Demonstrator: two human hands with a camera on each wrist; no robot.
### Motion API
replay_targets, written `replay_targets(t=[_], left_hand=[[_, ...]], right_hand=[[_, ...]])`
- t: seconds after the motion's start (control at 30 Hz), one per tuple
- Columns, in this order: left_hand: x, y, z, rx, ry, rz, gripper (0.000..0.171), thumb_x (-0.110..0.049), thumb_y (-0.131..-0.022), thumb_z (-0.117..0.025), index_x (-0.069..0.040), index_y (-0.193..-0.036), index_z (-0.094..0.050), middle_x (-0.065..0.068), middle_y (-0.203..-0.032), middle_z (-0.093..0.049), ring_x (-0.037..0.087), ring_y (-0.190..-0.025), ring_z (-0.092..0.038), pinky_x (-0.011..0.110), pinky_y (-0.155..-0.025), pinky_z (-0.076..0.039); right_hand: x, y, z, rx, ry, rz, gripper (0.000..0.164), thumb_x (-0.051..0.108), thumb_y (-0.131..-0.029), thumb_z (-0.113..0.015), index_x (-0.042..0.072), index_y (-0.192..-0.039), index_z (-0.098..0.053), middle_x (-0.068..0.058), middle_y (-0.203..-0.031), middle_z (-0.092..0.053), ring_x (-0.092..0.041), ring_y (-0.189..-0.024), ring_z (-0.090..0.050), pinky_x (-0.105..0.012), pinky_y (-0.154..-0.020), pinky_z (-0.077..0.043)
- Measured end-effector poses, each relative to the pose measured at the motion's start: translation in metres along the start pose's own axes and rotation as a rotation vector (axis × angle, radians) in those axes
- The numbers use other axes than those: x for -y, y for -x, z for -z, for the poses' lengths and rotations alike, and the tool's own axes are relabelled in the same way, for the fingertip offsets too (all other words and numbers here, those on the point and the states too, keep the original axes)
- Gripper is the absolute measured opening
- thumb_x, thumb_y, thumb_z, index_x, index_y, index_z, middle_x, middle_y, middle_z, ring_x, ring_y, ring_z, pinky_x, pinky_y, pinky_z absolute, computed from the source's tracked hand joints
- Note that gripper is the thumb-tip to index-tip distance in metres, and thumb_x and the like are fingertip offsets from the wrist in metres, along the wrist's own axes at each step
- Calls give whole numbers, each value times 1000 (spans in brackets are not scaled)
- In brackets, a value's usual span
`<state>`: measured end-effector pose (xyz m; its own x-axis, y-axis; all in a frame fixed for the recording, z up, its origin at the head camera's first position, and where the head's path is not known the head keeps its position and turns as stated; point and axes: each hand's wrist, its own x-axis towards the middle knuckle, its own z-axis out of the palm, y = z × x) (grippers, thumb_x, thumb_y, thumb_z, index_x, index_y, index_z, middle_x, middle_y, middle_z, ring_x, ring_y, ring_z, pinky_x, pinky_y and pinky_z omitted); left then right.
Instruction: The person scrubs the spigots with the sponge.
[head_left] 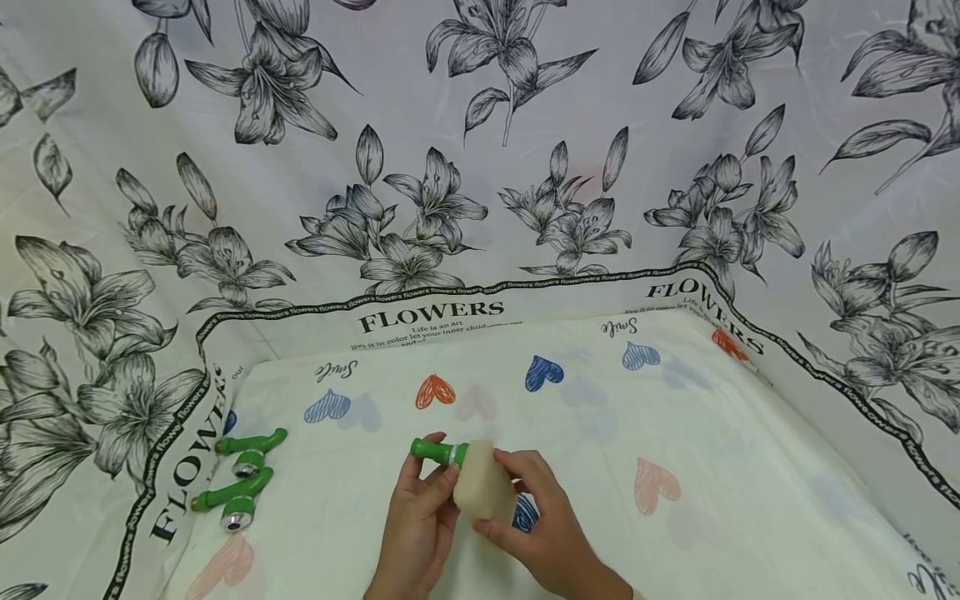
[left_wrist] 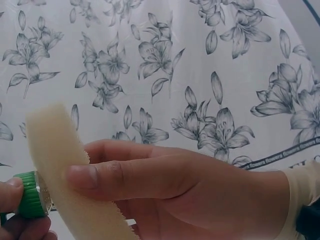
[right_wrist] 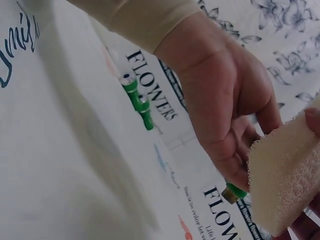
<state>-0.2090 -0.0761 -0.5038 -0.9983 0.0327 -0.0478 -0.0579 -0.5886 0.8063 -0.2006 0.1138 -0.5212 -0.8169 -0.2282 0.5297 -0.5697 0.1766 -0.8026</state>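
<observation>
My left hand (head_left: pixel 427 510) holds a green plastic tap (head_left: pixel 432 452), with the thumb along its near side. My right hand (head_left: pixel 546 518) grips a cream-coloured sponge block (head_left: pixel 483 483) between thumb and fingers. The sponge is against the tap's silvery collar, beside the green ribbed end (left_wrist: pixel 31 196) that the left fingertips pinch in the left wrist view. In the right wrist view the sponge (right_wrist: pixel 280 175) hides most of the tap; only a brassy threaded end (right_wrist: pixel 230 195) shows below the left hand.
Two more green taps, one farther back (head_left: pixel 251 450) and one nearer (head_left: pixel 238 500), lie at the table's left side. A white cloth (head_left: pixel 585 433) with printed hearts covers the table. Flower-printed curtains (head_left: pixel 495 208) enclose its back and sides.
</observation>
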Motion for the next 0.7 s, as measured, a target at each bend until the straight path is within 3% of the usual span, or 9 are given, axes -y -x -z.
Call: replay_targets(t=[0.13, 0.47, 0.7], left_hand=[[-1, -1, 1, -5, -1, 0, 48, 0, -107, -68, -12, -149, -49, 14, -127, -71, 24, -122, -69, 32, -98, -60], [0, 2, -1, 9, 28, 34, 45, 1, -106, -68, -13, -146, -52, 11, -121, -72, 19, -112, -70, 31, -95, -60], [1, 5, -1, 103, 33, 31, 44, 1, -107, -66, -13, -146, -51, 13, -121, -72, 23, -107, -73, 44, -107, -56]], right_hand=[[2, -1, -1, 14, 26, 47, 72, 18, -94, -90, 21, -156, -54, 2, -138, -59, -20, -119, -59, -35, -94, -58], [-2, -4, 3, -29, 58, 66, 75, 16, -91, -92, 19, -156, -55, 1, -136, -60, -20, -118, -60, -36, -91, -59], [-9, -8, 11, -88, 36, -71, 72, 18, -95, -88, 27, -158, -54, 6, -137, -60, -21, -121, -59, -39, -95, -59]])
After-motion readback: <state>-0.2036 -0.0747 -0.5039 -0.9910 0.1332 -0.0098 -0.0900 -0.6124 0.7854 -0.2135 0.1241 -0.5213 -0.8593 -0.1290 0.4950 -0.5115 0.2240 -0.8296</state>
